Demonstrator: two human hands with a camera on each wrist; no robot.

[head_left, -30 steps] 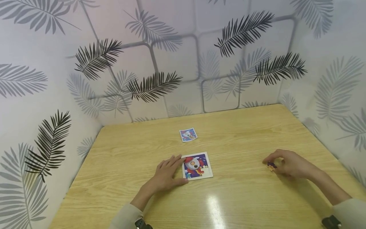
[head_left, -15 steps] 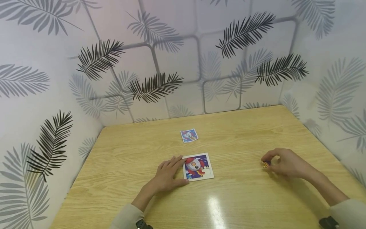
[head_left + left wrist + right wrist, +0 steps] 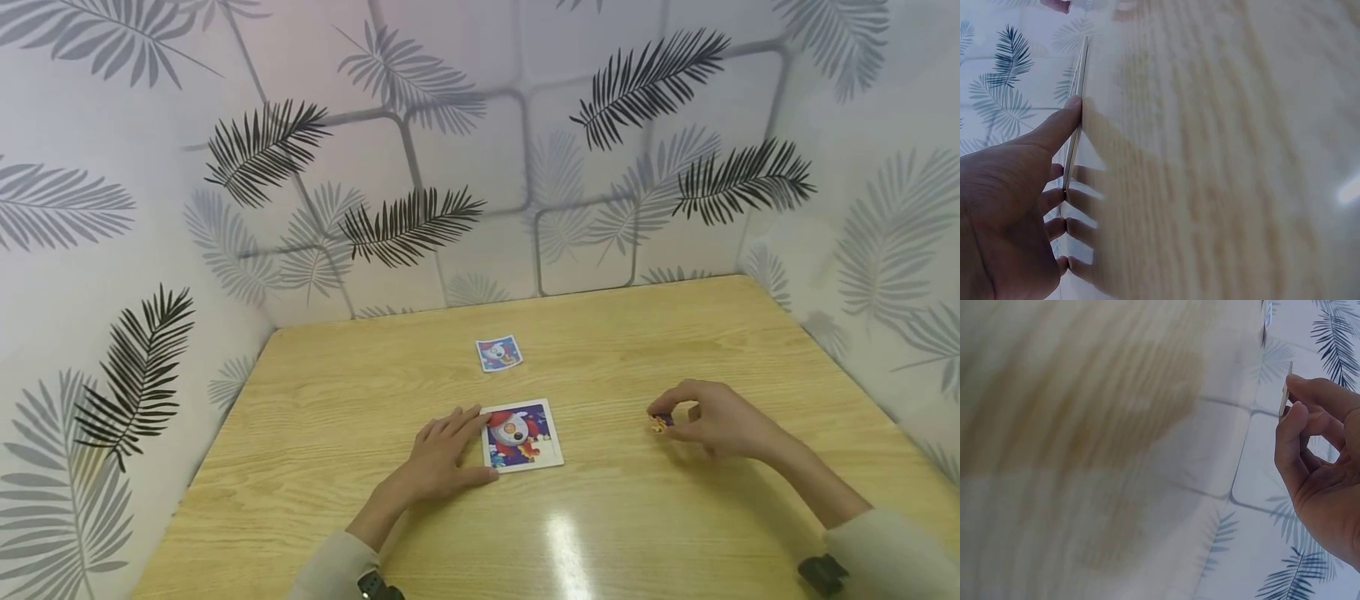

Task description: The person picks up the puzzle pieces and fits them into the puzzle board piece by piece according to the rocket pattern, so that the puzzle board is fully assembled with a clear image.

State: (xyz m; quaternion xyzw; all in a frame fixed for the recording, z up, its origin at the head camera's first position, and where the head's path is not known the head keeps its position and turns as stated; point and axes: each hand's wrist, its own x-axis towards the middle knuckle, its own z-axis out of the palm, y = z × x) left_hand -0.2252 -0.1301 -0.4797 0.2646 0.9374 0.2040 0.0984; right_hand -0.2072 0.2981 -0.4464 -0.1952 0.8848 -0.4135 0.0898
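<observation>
A small square jigsaw puzzle (image 3: pixel 522 435) in a white frame lies on the table, showing a cartoon picture with a pale gap at its lower right. My left hand (image 3: pixel 435 461) rests at its left side, fingers spread, index fingertip on the frame and thumb by the near corner. The left wrist view has the puzzle's edge (image 3: pixel 1076 134) touched by the thumb. To the right, my right hand (image 3: pixel 720 421) pinches a purple-and-orange puzzle piece (image 3: pixel 660 422) between thumb and fingertips, above the table. Seen from the right wrist, the piece (image 3: pixel 1285 394) is a thin edge.
Behind the puzzle lies a small picture card (image 3: pixel 498 354) with a similar cartoon, its corners slightly curled. The wooden table (image 3: pixel 360 367) meets leaf-patterned walls (image 3: pixel 472 150) at the back and on both sides.
My right hand has moved left toward the puzzle, carrying the piece, which has turned slightly in the fingers. The left hand and the puzzle stay in place.
</observation>
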